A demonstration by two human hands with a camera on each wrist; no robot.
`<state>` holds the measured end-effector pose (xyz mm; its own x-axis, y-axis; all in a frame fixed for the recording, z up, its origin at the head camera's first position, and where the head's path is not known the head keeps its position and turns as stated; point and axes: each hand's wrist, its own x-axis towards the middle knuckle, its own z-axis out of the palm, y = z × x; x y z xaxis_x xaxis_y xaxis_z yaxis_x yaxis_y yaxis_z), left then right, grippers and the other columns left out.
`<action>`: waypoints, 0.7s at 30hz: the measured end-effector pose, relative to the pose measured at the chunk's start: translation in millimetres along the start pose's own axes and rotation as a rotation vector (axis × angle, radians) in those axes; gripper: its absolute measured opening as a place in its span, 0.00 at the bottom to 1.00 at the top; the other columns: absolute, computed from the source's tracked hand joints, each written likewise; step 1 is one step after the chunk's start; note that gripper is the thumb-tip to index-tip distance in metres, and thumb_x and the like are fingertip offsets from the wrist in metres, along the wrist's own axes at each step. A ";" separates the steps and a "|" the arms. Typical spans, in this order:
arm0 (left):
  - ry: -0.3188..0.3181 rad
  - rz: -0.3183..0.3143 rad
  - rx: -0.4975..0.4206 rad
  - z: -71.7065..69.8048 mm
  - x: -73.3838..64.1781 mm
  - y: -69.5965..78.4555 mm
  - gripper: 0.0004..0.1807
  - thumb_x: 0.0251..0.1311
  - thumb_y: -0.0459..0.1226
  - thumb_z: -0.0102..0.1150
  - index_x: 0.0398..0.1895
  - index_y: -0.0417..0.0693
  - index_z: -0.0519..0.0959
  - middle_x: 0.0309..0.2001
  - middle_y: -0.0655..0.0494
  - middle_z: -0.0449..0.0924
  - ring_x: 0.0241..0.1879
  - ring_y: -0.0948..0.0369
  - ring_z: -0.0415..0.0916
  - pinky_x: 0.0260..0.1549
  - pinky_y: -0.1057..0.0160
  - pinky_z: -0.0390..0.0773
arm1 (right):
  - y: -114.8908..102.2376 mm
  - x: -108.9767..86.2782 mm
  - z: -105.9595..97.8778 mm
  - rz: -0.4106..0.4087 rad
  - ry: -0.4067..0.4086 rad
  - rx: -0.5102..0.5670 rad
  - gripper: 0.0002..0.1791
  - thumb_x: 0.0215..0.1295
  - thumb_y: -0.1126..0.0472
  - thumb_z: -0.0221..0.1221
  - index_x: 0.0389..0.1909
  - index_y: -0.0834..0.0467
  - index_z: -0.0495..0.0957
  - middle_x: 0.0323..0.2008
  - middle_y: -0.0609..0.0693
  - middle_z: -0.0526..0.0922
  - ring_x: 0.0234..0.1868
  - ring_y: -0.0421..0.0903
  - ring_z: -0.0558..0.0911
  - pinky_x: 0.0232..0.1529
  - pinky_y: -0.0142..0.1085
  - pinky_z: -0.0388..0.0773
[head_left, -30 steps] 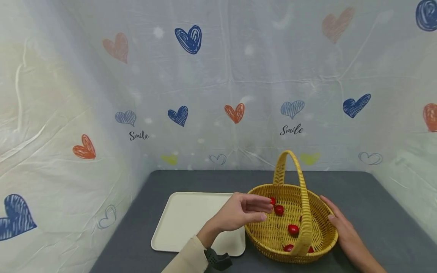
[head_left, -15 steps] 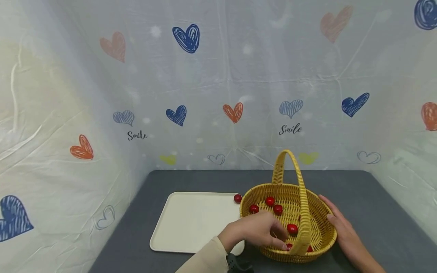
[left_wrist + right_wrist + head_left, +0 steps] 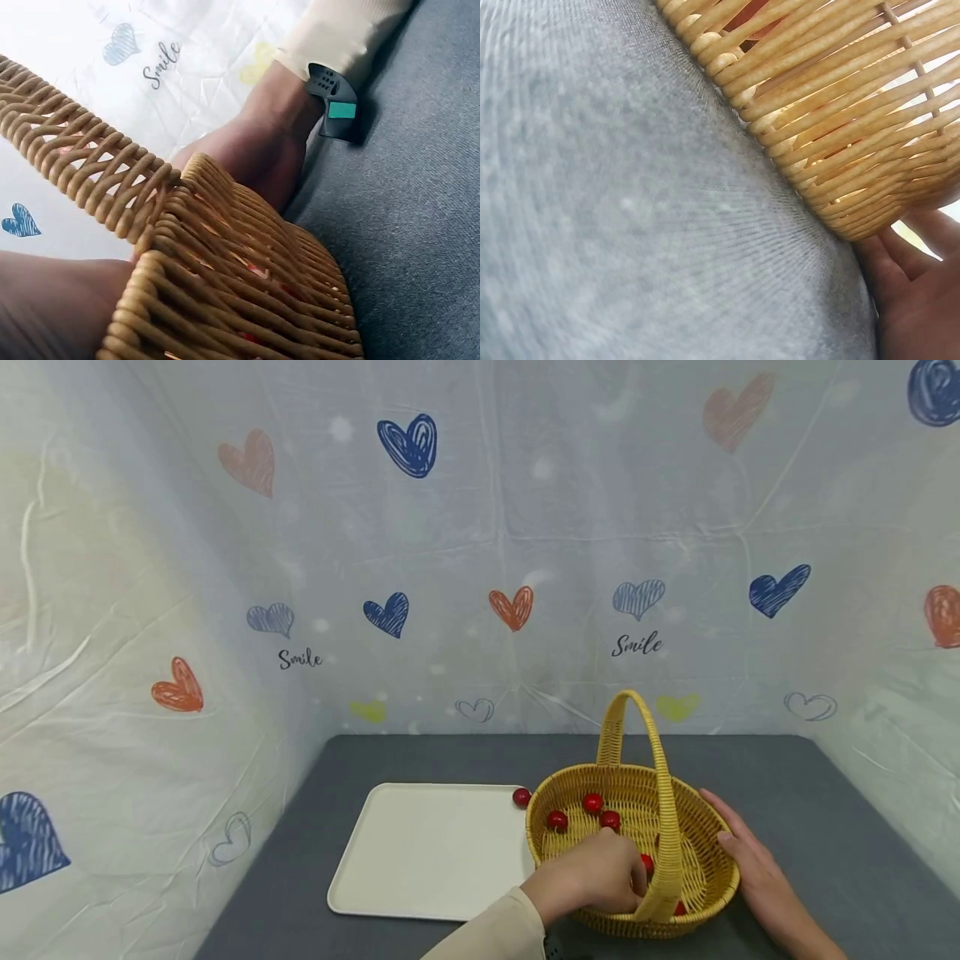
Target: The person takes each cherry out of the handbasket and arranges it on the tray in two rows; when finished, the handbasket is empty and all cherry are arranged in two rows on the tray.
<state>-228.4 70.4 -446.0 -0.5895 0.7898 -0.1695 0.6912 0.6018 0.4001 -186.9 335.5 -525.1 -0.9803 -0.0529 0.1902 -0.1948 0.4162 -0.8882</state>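
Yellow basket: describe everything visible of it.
The yellow basket is round and woven, apparently of wicker, with one arched handle. It stands upright on the grey table, right of the cream tray, with red fruits inside. The right hand rests against its outer side; the left hand, partly hidden, is inside.

L hand w/ fingertips hidden, red fruit part-hid behind handle, R forearm cut off @ btm

Soft light fills the head view; the right-wrist view partly blurs.
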 end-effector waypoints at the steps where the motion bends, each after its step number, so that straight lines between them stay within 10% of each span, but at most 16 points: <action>1: 0.002 0.005 -0.004 0.4 0.3 -0.2 0.06 0.69 0.40 0.73 0.38 0.63 0.96 0.30 0.75 0.89 0.29 0.79 0.77 0.31 0.80 0.76 | 0.1 0.0 0.3 0.002 -0.002 -0.003 0.31 0.94 0.51 0.35 0.91 0.42 0.46 0.82 0.33 0.52 0.67 0.06 0.53 0.57 0.09 0.57; 21: 0.181 0.067 -0.038 4.9 -0.2 -12.6 0.10 0.67 0.37 0.75 0.49 0.56 0.92 0.38 0.72 0.89 0.32 0.80 0.77 0.33 0.82 0.75 | 1.7 0.5 -0.8 0.013 -0.010 -0.003 0.32 0.94 0.50 0.35 0.91 0.45 0.45 0.84 0.39 0.51 0.66 0.06 0.54 0.57 0.09 0.58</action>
<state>-234.9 63.2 -455.4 -0.6108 0.7915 0.0224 0.7172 0.5411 0.4392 -187.7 336.9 -526.2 -0.9831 -0.0563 0.1741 -0.1816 0.4195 -0.8894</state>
